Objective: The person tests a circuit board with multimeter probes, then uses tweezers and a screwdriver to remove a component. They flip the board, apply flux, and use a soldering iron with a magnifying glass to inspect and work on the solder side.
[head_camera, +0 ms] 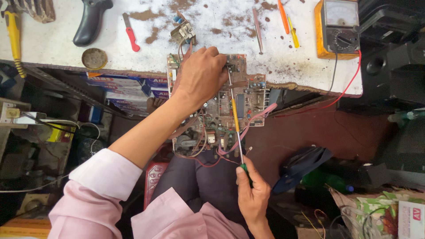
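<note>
A brown circuit board (245,99) with many components and pink and red wires leans from my lap up onto the edge of a white workbench (212,20). My left hand (201,75) grips the board's upper part, fingers curled over its top edge. My right hand (252,192) holds the green handle of a long thin tool (234,119) with a yellow shaft section. The tool's metal tip reaches up the board to just beside my left fingers.
On the bench lie a yellow analog multimeter (337,26) with red and black leads, a black tool handle (90,21), a red-handled knife (131,33), tweezers (257,24), small orange and yellow screwdrivers (287,20), a round tin (94,58). A dark speaker box (392,66) stands right. Clutter lies below.
</note>
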`<state>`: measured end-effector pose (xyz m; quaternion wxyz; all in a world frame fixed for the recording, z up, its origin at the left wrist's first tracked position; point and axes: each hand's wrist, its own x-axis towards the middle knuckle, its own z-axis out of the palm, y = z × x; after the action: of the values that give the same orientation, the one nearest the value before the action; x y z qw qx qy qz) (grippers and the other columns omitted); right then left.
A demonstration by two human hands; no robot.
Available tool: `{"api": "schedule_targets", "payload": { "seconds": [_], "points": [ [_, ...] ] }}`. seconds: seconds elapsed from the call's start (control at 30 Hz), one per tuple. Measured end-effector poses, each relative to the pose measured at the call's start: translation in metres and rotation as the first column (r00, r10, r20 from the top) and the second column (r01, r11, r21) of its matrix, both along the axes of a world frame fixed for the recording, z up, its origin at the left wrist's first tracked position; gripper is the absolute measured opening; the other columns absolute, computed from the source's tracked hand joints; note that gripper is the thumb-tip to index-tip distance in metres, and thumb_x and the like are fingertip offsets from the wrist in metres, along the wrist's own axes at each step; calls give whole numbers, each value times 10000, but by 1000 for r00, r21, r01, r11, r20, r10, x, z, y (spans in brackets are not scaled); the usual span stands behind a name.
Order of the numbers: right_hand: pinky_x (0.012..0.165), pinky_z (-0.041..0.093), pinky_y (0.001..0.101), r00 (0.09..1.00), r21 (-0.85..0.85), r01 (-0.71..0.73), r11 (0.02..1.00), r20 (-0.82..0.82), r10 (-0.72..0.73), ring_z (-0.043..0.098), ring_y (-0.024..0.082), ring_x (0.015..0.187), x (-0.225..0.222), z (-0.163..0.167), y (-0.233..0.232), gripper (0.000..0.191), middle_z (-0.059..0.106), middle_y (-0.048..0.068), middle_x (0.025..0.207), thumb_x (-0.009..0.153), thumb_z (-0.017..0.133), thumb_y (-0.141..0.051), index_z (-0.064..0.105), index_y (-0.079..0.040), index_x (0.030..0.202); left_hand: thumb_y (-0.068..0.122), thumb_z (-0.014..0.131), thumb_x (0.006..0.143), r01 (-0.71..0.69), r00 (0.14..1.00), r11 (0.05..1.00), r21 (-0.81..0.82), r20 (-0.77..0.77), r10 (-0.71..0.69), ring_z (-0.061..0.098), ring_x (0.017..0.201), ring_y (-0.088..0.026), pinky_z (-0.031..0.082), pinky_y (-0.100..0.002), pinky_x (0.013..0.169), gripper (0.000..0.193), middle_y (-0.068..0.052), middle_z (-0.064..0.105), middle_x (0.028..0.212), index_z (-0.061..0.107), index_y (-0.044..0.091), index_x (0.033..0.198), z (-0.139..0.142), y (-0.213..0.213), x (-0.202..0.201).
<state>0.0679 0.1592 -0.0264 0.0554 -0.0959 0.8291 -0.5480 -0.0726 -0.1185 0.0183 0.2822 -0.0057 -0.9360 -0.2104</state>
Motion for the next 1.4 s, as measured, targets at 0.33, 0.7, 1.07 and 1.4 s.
{"api": "schedule_targets", "payload": {
  "seconds": [0.33, 0.7, 1.07, 1.4],
  "points": [
    [428, 351, 182, 979, -219, 20, 976, 204, 25, 442, 3, 509, -1, -8, 5, 390, 552, -46, 657, 981, 642, -118, 663, -31, 1361, 151, 736, 814, 1, 1000, 1000, 18, 8, -1, 627, 923, -364, 519, -479, 793, 159, -153, 646, 944, 664, 16, 856, 1, 0, 0],
    [645, 498, 206, 972, 47, -54, 997, -227, 64, 615, 48, 714, -4, -3, 2, 348, 669, -1, 856, 1004, 656, -116, 661, -3, 1333, 171, 735, 799, -1, 996, 992, -125, 92, 12, 668, 893, -345, 544, -467, 755, 146, -151, 668, 912, 693, 42, 854, -1, 0, -8],
    [356, 325, 215, 924, -339, 20, 940, 366, 113, 439, 36, 426, -16, -7, 20, 402, 579, 6, 620, 970, 632, -148, 655, -16, 1349, 174, 729, 807, -25, 998, 997, -71, 57, 29, 661, 898, -338, 538, -465, 774, 145, -148, 671, 907, 695, 32, 810, -4, 0, -6],
    [312, 306, 204, 880, -326, -5, 945, 448, 159, 464, 58, 374, -16, 3, 12, 267, 618, 41, 623, 980, 585, -179, 610, -35, 1203, 166, 738, 811, -18, 999, 1000, -10, 27, 18, 647, 953, -347, 531, -471, 809, 133, -146, 659, 938, 700, 40, 834, -4, -1, -3]
  ]
}}
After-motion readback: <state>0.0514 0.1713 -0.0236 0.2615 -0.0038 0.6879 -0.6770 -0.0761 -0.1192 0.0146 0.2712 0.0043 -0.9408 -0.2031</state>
